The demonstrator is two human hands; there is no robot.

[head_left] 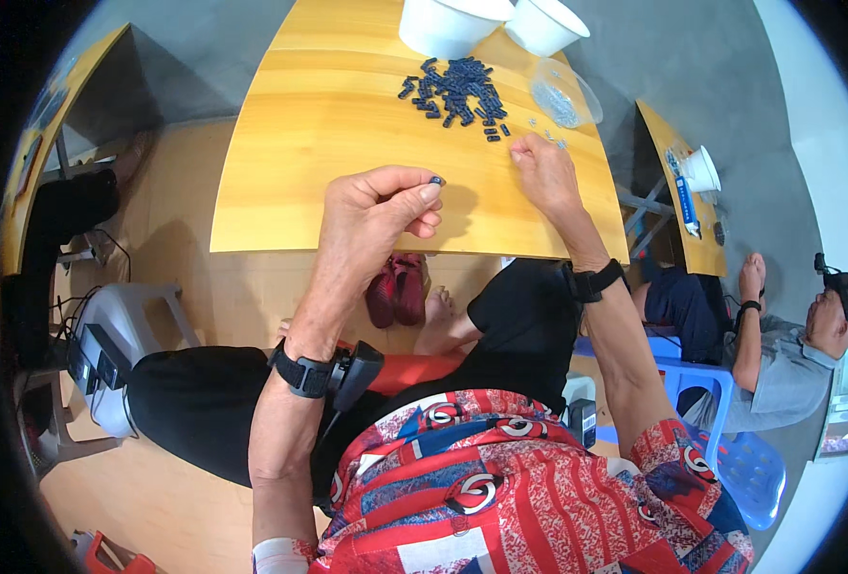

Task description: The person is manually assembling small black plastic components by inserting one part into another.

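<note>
My left hand [381, 206] is raised over the near edge of the wooden table. Pinched between its thumb and forefinger is a small dark blue plastic piece [437, 181], mostly covered by the fingertips. My right hand [545, 172] rests low at the right side of the tabletop, its fingers closed. Whatever it may hold is too small to see. Just past its fingers lie a few tiny shiny pieces [550, 135]. A heap of dark blue plastic pieces [457, 88] spreads out beyond both hands, with several loose ones at its right edge.
Two white tubs [452, 27] stand at the table's far edge. A clear shallow container [586, 96] of small shiny parts sits at the far right. Beyond the right side, a person [778, 344] sits by another table [696, 215]. A stool [142, 311] stands at left.
</note>
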